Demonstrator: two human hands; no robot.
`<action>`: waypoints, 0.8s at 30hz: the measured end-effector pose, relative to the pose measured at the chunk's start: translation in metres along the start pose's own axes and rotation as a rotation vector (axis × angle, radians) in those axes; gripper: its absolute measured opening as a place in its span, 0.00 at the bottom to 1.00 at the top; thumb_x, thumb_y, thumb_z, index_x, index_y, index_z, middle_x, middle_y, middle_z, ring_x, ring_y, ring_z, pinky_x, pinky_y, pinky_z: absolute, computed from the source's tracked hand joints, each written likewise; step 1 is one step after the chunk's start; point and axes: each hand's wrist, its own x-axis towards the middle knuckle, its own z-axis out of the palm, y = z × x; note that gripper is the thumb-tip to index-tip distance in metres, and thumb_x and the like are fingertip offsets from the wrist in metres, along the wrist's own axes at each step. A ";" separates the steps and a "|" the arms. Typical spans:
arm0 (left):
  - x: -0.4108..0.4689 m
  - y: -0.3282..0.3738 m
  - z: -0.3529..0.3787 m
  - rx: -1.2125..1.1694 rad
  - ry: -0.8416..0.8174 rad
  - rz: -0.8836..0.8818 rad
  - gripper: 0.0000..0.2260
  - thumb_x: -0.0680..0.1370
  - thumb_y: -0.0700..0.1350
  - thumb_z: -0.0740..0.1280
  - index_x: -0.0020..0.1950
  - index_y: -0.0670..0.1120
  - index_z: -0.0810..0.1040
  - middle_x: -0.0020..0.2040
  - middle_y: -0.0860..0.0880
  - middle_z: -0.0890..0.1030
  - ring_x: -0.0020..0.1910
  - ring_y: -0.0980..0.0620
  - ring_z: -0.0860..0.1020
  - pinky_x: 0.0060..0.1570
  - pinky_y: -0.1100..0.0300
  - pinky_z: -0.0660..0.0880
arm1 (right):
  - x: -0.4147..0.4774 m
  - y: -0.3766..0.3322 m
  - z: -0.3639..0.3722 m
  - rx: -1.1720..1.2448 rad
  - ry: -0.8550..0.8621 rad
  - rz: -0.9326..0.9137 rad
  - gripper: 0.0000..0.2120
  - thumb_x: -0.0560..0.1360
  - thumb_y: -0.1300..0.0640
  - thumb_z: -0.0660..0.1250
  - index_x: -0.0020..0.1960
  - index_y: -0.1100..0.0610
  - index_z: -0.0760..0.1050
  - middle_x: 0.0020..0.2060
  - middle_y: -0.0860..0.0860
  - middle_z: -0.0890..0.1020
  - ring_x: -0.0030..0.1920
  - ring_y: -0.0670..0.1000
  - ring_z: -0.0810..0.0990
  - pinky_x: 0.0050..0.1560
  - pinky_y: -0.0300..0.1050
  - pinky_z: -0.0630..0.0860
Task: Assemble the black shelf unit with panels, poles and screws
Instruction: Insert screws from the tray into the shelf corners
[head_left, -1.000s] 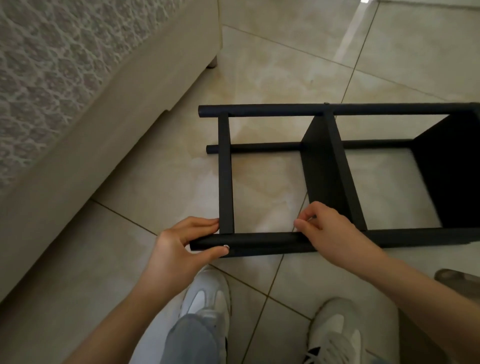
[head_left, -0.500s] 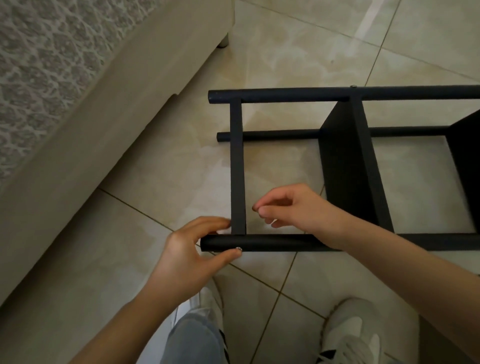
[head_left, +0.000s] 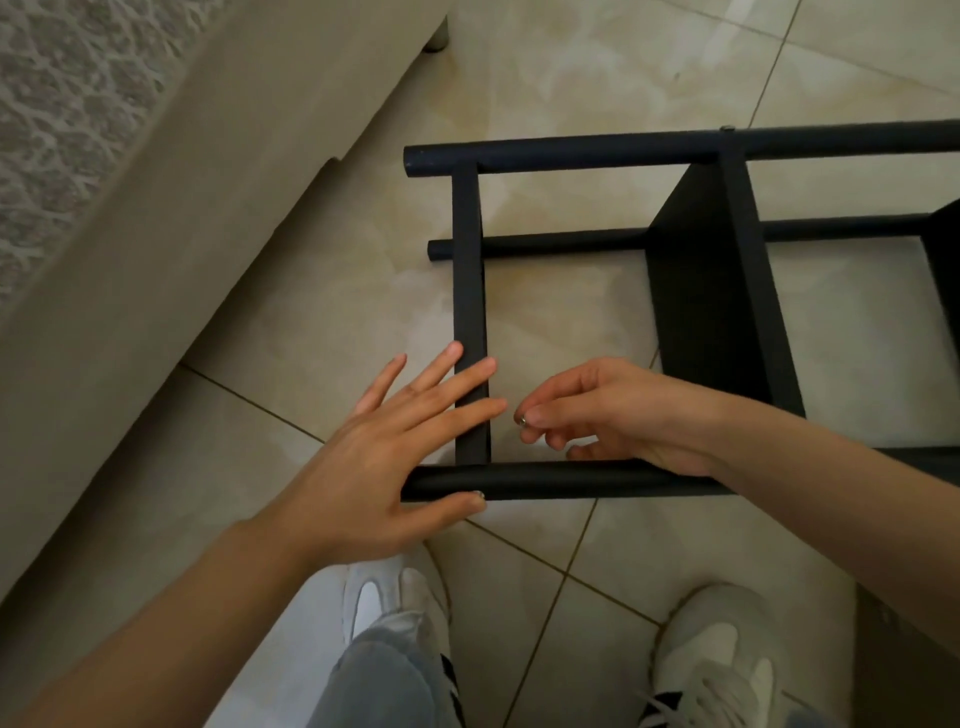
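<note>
Two hands: over the near pole (head_left: 545, 480).
Left hand (head_left: 384, 457): fingers straight, spread across the end panel (head_left: 467, 291), thumb touching the pole.
Right hand (head_left: 618, 415): pinching a small screw (head_left: 523, 421).
Shelf unit (head_left: 706, 312): sideways on tiled floor (head_left: 571, 78).

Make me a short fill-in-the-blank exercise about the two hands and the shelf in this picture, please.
1. The right hand pinches a small silver ____.
2. The left hand rests on the ____ shelf unit.
3. The shelf unit lies on a ____ floor.
4. The person's shoes are ____.
Missing words: screw; black; tiled; white.
</note>
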 end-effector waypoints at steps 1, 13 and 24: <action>0.000 -0.001 0.001 -0.012 0.010 0.004 0.29 0.79 0.61 0.62 0.78 0.55 0.61 0.82 0.56 0.55 0.81 0.52 0.48 0.79 0.44 0.43 | 0.002 -0.001 -0.001 -0.019 -0.024 0.011 0.06 0.74 0.54 0.73 0.50 0.52 0.85 0.45 0.49 0.86 0.41 0.42 0.82 0.47 0.41 0.79; 0.000 0.001 0.004 -0.065 -0.002 -0.020 0.31 0.79 0.58 0.63 0.80 0.52 0.58 0.82 0.55 0.54 0.82 0.50 0.49 0.78 0.42 0.51 | 0.030 -0.010 0.008 -0.009 -0.196 0.094 0.08 0.78 0.59 0.68 0.56 0.58 0.81 0.49 0.53 0.85 0.49 0.48 0.83 0.49 0.40 0.78; 0.001 -0.001 0.005 -0.044 -0.040 -0.002 0.31 0.81 0.60 0.59 0.82 0.54 0.54 0.82 0.56 0.51 0.82 0.49 0.46 0.78 0.44 0.48 | 0.040 -0.017 0.008 -0.095 -0.199 0.109 0.06 0.76 0.59 0.69 0.48 0.50 0.83 0.46 0.48 0.84 0.49 0.49 0.79 0.62 0.51 0.75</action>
